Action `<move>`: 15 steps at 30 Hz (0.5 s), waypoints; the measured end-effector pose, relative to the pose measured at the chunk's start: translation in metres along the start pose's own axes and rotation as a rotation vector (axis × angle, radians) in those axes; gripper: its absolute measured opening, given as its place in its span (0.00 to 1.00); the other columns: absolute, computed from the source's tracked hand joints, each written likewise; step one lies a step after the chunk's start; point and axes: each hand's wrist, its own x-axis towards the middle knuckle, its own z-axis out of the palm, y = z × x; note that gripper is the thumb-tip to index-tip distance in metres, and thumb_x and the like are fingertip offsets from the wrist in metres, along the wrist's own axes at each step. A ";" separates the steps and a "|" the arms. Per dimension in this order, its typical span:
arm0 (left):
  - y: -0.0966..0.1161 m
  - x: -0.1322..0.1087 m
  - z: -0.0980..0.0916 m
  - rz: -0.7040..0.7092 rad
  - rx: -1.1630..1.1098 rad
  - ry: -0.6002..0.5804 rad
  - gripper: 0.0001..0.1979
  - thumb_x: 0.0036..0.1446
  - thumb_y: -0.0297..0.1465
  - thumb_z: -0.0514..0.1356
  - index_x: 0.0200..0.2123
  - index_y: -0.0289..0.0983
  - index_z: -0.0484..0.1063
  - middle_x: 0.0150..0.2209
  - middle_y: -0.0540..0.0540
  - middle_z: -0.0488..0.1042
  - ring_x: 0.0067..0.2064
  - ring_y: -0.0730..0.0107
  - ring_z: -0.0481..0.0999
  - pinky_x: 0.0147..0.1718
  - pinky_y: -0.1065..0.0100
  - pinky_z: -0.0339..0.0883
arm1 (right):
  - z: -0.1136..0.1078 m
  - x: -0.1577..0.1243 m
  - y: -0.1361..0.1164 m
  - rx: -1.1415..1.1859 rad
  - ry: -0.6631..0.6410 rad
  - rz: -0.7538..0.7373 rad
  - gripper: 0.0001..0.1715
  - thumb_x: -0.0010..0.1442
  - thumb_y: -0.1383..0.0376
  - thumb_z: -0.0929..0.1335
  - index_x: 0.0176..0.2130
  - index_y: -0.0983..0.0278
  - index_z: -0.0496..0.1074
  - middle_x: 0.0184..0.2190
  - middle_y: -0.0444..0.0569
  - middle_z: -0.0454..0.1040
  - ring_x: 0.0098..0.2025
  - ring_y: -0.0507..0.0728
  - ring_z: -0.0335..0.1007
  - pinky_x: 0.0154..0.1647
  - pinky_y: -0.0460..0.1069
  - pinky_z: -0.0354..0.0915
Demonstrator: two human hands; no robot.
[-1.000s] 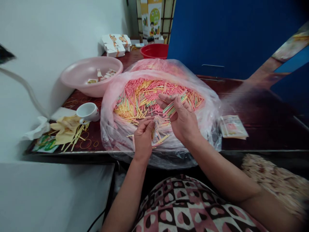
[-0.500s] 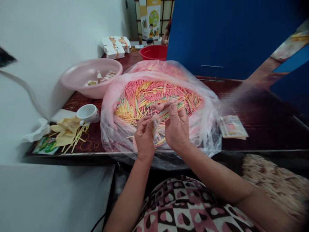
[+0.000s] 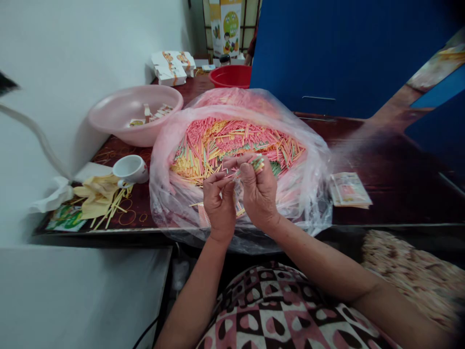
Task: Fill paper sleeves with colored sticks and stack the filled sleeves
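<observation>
Head view: a dark tabletop [image 3: 381, 194] is carrying a plastic bag [image 3: 163, 194], apparently being kept rolled open so its heap of pastel sticks [image 3: 232, 138] stays within reach. Just above it, the left hand [image 3: 219, 206] and right hand [image 3: 258, 191] are working close together, fingertips pinching a small bundle of sticks [image 3: 250, 167].

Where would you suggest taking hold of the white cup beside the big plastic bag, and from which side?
Take the white cup by its handle, coming from the near side: the handle faces that way, just above the crumpled yellow paper, while the clear plastic bag crowds the cup's other side.
</observation>
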 end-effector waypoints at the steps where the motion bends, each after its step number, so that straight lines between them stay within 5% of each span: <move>1: 0.000 0.000 0.001 -0.016 -0.016 0.007 0.07 0.66 0.38 0.65 0.37 0.44 0.81 0.46 0.48 0.76 0.52 0.66 0.75 0.58 0.60 0.67 | -0.001 -0.001 0.001 0.000 0.000 0.016 0.13 0.73 0.51 0.65 0.42 0.57 0.68 0.41 0.46 0.80 0.48 0.56 0.78 0.56 0.57 0.71; 9: -0.011 -0.005 0.007 -0.188 -0.180 0.013 0.10 0.65 0.40 0.65 0.35 0.41 0.79 0.45 0.47 0.75 0.51 0.66 0.74 0.57 0.62 0.65 | -0.005 0.002 0.015 0.134 0.114 0.325 0.22 0.71 0.44 0.63 0.41 0.58 0.71 0.40 0.48 0.83 0.49 0.57 0.79 0.55 0.56 0.72; 15: -0.010 -0.008 0.011 -0.221 -0.244 0.015 0.10 0.64 0.40 0.65 0.34 0.41 0.78 0.45 0.47 0.75 0.52 0.66 0.74 0.59 0.62 0.63 | -0.004 -0.002 0.011 0.055 0.096 0.197 0.20 0.72 0.48 0.63 0.41 0.57 0.75 0.46 0.49 0.83 0.53 0.57 0.77 0.61 0.57 0.68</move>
